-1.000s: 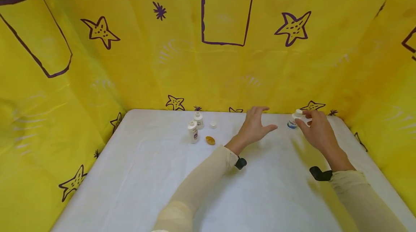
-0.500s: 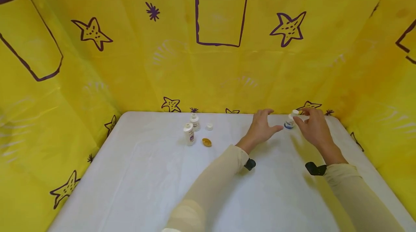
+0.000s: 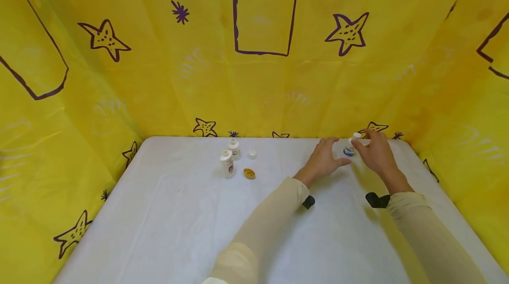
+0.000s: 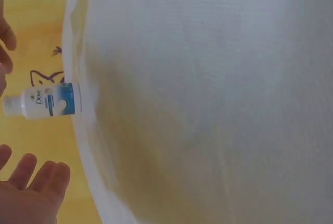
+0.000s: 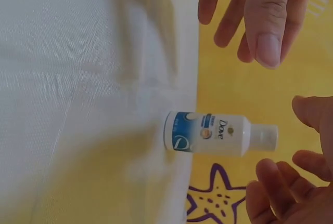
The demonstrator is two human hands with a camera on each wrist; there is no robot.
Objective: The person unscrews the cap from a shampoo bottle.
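A small white Dove bottle point(image 3: 349, 150) with a blue lower label stands upright near the table's back edge, its white cap point(image 5: 264, 137) on top. My right hand point(image 3: 377, 153) is beside the cap, thumb and fingers spread around it; a gap shows between them in the right wrist view. To the bottle's left, my left hand point(image 3: 324, 160) is held with its fingers extended and thumb pointing toward the bottle's base. Both palms face the bottle, and neither hand grips anything.
Two uncapped white bottles, a front one point(image 3: 227, 164) and a rear one point(image 3: 234, 149), stand left of centre. Near them lie a white cap point(image 3: 252, 154) and a small orange-brown oval piece point(image 3: 249, 173). A yellow patterned curtain point(image 3: 262, 94) rises behind the white table point(image 3: 179, 222).
My left hand has moved right, closer to the Dove bottle. My right hand keeps near its cap, and the whole head view has shifted slightly.
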